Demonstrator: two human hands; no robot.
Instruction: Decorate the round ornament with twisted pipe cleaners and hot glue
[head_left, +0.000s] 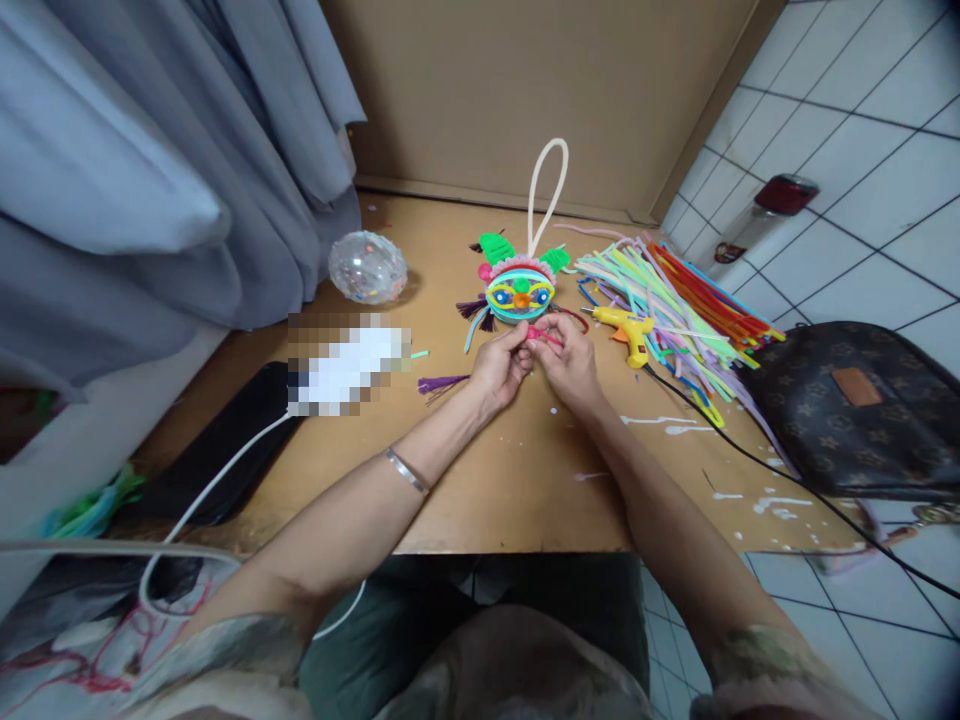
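Note:
Between my two hands is a pink pipe cleaner point(546, 336), part of it bunched near the fingertips. My left hand point(501, 366) pinches its left end, while my right hand point(568, 362) has its fingers closed around the other side. Just beyond them stands a colourful lion-head craft point(520, 290) with green ears, blue eyes and an orange nose. A white loop point(548, 190) rises from its top. Purple tassels hang at its left side, and a separate purple tassel point(442, 383) lies left of my left wrist.
Right of my hands lies a yellow glue gun point(628, 332), its black cord point(757, 455) running to the right edge. Behind it is a pile of coloured pipe cleaners point(667, 290). A brown bag point(862, 410), clear ball point(368, 267), pixelated white object point(349, 370) and black case point(225, 450) surround the workspace.

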